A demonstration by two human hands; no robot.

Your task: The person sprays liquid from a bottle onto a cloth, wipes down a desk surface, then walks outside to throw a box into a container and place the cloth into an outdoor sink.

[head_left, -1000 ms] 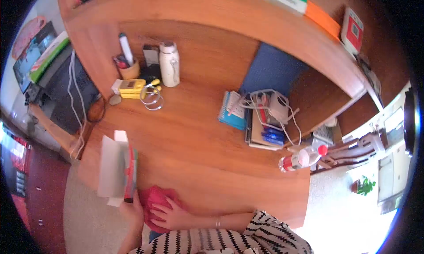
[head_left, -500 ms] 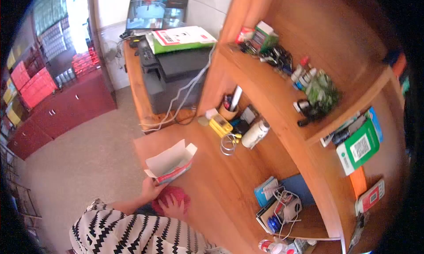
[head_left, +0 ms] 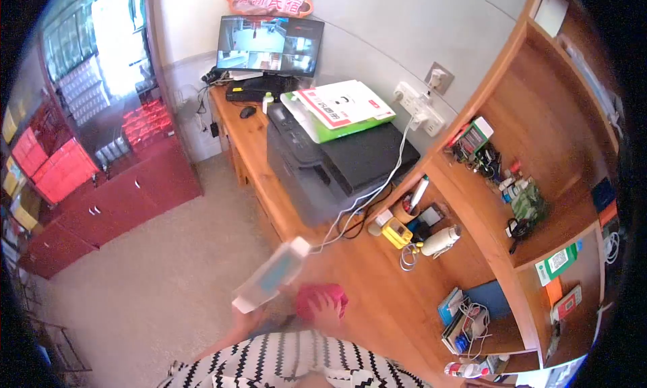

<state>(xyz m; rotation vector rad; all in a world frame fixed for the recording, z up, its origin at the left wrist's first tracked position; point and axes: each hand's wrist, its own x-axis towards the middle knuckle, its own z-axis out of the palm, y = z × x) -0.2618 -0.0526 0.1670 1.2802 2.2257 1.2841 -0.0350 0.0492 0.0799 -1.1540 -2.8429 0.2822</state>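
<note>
My left hand (head_left: 248, 322) grips the lower end of a white cardboard box (head_left: 273, 277), which is tilted beyond the left edge of the wooden desk (head_left: 377, 287). The box is blurred, and a bluish patch shows on it. My right hand (head_left: 328, 312) lies with fingers spread on a crumpled pink cloth (head_left: 312, 299) at the desk's near left edge. Both hands are close together in front of my striped shirt.
A black printer (head_left: 357, 155) with papers (head_left: 344, 105) on it stands beyond the desk, near a monitor (head_left: 269, 45). A yellow device (head_left: 397, 233), a white bottle (head_left: 441, 241), notebooks (head_left: 450, 307) and a plastic bottle (head_left: 465, 370) line the desk's far side under shelves.
The view has swung left, bringing the printer and monitor into fuller sight. The box in my left hand has turned and now leans out over the floor. My right hand remains on the cloth.
</note>
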